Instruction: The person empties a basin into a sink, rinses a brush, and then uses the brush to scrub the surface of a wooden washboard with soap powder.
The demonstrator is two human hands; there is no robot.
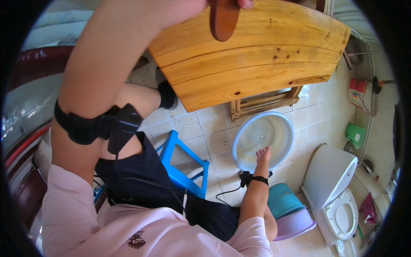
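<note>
My left hand (189,8) is at the top edge of the view, partly cut off, above a varnished wooden table (257,61). It holds a brown object with a rounded end (224,24); the rest of this object is out of view, so its kind is unclear. Lower right, my right hand (264,154) hangs over the near rim of a light blue plastic basin (291,135), fingers apart with nothing in them. Shallow cloudy water (258,136) lies in the basin on the tiled floor. Both forearms carry black straps with devices and cables.
A blue plastic stool (184,178) stands by my legs. To the right are teal (284,199) and purple (293,225) plastic tubs and a white toilet (330,180). Along the wall are a green bucket (354,135) and a white pail (361,96). Wooden legs (266,104) support the table.
</note>
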